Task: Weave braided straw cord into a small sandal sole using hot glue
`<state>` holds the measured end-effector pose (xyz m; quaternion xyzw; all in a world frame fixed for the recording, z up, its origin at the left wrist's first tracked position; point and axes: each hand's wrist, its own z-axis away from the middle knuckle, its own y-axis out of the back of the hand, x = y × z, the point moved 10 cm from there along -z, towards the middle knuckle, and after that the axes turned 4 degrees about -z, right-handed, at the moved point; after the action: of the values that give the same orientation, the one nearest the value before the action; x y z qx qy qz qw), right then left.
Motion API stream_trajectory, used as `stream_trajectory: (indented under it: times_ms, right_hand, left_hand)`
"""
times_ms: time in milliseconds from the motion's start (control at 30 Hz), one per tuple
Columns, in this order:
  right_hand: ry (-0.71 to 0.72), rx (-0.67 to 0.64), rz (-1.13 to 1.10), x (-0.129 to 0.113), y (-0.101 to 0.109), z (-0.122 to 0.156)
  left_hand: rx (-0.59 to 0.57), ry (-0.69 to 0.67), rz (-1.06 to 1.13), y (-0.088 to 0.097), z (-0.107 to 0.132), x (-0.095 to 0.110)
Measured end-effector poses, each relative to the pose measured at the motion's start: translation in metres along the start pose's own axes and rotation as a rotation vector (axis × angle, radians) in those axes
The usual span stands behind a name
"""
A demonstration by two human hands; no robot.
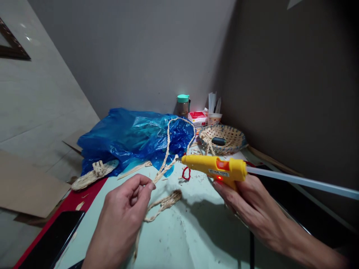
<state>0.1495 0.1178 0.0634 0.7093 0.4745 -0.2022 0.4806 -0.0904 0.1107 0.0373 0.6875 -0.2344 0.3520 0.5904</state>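
Note:
My left hand [125, 213] pinches a pale braided cord [167, 144] between thumb and fingers. Part of the cord arches up in a loop, and a short end points right. Close to that end is the nozzle of a yellow hot glue gun [209, 164], held in my right hand [246, 203]. Whether nozzle and cord touch, I cannot tell. A red light glows on the gun, and a long translucent glue stick [303, 182] sticks out of its back. Below the cord, a coiled braided piece [166, 201] lies on the pale green tabletop [174, 239].
A blue plastic bag [126, 130] covers the back left. Behind stand a teal-capped bottle [183, 105], a red-and-white packet [198, 116] and a paper cup [215, 118] of sticks. A woven basket [232, 138] sits back right, a woven sole-shaped piece [94, 175] left, a phone [53, 239] front left.

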Motion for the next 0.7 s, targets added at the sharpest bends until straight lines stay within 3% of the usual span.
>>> stream_trajectory:
  times_ms: [233,400,700]
  right_hand:
    - [-0.009,-0.056,-0.041,0.005,-0.006,0.008]
    - [0.016,-0.035,-0.008,0.013,-0.005,0.016]
    - [0.031,-0.044,-0.155,0.054,-0.015,0.047]
  left_hand:
    - [-0.075,-0.030,-0.065,-0.003,-0.005,-0.007]
    - [-0.010,-0.020,-0.012,-0.001,0.000,0.000]
    - [0.012,-0.007,0.014,-0.001,0.002,0.005]
